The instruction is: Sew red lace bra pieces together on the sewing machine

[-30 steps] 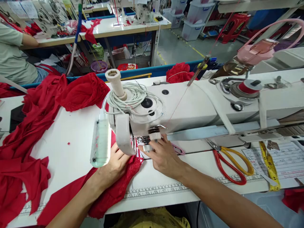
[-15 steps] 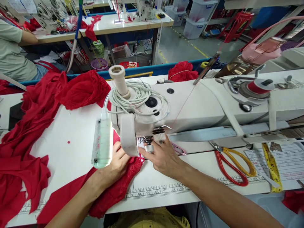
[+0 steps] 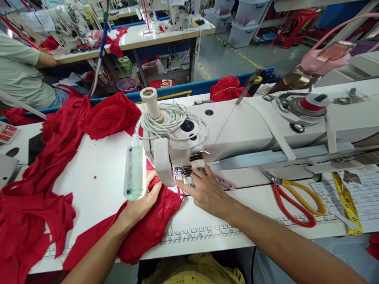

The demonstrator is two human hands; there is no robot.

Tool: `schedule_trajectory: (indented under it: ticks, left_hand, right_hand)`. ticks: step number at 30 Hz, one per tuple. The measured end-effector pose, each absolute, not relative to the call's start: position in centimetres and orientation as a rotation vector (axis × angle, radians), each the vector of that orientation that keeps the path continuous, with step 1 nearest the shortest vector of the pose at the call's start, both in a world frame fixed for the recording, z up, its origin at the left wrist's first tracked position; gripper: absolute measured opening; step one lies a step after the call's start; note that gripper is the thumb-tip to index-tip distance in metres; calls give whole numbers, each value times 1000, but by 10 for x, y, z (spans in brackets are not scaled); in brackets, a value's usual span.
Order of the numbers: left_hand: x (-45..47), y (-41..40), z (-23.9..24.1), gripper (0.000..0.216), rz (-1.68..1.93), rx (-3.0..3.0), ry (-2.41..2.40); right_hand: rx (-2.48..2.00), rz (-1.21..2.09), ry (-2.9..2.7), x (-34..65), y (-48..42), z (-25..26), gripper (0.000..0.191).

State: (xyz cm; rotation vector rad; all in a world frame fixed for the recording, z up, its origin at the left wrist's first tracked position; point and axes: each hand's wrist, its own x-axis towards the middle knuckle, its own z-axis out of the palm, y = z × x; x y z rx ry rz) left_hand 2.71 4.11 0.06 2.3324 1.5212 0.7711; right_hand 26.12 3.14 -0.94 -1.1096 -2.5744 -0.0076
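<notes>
A white sewing machine (image 3: 251, 134) stretches across the table. My left hand (image 3: 142, 203) lies on a piece of red lace fabric (image 3: 154, 225) just left of the needle area, its fingertips hidden behind the machine head and the lamp (image 3: 135, 173). My right hand (image 3: 204, 191) rests on the table right of the needle, fingers reaching under the machine head beside the tension knobs (image 3: 195, 161). What those fingers touch is hidden. The red fabric runs from under the machine head toward me and over the table's front edge.
Heaps of red fabric (image 3: 38, 177) cover the left of the table. Red and yellow scissors (image 3: 296, 199), a yellow tape measure (image 3: 346, 201) and a paper sheet (image 3: 355, 197) lie at the right. A seated person (image 3: 20, 75) works at the far left.
Both hands stay at the needle area. My left hand has shifted slightly forward on the red fabric. The camera has moved a little, shifting the scene rightward.
</notes>
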Motion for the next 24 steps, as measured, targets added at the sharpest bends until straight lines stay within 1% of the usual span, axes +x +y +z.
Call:
schedule_trajectory:
  ticks: [3, 8, 12, 17, 24]
  left_hand:
    - [31, 43, 3, 19, 833, 2124, 1612]
    - [36, 44, 10, 21, 928, 1916, 1610]
    - [36, 45, 11, 24, 965, 1770, 1617]
    - [35, 46, 8, 30, 990, 1728, 1655]
    - [28, 46, 3, 26, 971, 1748, 1703]
  right_hand:
    - [-1099, -34, -2560, 261, 32, -9, 42]
    - [-1059, -94, -2515, 260, 33, -9, 37]
    - [-1064, -71, -2514, 260, 33, -10, 36]
    - [-1078, -71, -2502, 260, 33, -12, 34]
    - [-1082, -108, -2507, 259, 33, -13, 35]
